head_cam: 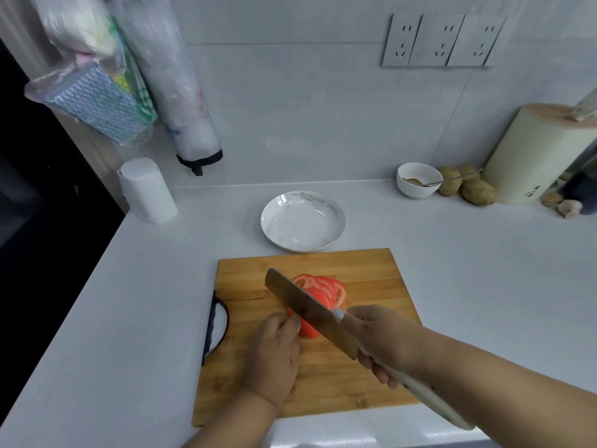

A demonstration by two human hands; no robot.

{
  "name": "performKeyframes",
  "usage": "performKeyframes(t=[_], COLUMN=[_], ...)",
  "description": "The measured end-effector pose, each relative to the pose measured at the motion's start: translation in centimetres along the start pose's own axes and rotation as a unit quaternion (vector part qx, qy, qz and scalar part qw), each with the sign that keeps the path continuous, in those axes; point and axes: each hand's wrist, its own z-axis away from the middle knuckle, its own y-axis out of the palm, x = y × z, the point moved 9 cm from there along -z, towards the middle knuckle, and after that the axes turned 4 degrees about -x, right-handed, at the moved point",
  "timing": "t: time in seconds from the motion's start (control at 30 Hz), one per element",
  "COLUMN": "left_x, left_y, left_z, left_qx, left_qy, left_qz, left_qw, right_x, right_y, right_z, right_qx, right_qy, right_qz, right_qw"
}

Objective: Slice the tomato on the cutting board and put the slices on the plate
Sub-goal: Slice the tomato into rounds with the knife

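The tomato (318, 299) lies near the middle of the wooden cutting board (381, 279), partly cut: several thin slices lean against each other on the far side, and an uncut piece remains on the near side. The left hand (274, 347) has its curled fingers pressed on this uncut piece to keep it steady. The right hand (379, 339) is closed around the pale handle of a broad knife (310, 310), and the blade stands across the tomato between slices and remainder. I judge the tomato soft, wet and slippery; its slices are thin and will bend or tear easily. It seems better to lift them from below, on the flat blade or with fingers under the whole fan, than to pinch one by its edge. The plate (281, 202) waits just behind the far edge of the board, with nothing in it, so the way is short. The board lies close to the front edge of the counter (468, 253), and its black handle (217, 324) sticks out on the left. Open counter lies to both sides; the small bowl (416, 189) and potatoes (475, 190) stand well apart at the right wall.
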Motion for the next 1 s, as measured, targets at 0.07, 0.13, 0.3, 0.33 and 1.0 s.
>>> performKeyframes(t=[0.07,0.13,0.3,0.33,1.0], left_x=[-0.1,0.0,0.0,0.0,0.5], left_y=[0.0,-0.1,-0.1,-0.1,0.4], left_z=[0.0,0.0,0.1,0.1,0.1], left_qx=[0.001,0.001,-0.001,-0.002,0.007], left_qy=[-0.004,-0.014,-0.018,-0.017,-0.008], left_qz=[-0.003,-0.007,-0.014,-0.013,-0.013], left_qw=[1.0,1.0,1.0,1.0,1.0], right_x=[0.0,0.1,-0.2,-0.3,-1.0], right_y=[-0.3,-0.8,-1.2,-1.2,-0.5], right_z=[0.0,0.0,0.1,0.0,-0.5], right_qx=[-0.007,-0.017,-0.014,-0.013,0.0], right_qy=[-0.002,-0.006,-0.003,0.0,0.01], right_qz=[0.002,0.002,0.003,0.002,-0.003], right_qw=[1.0,1.0,1.0,1.0,1.0])
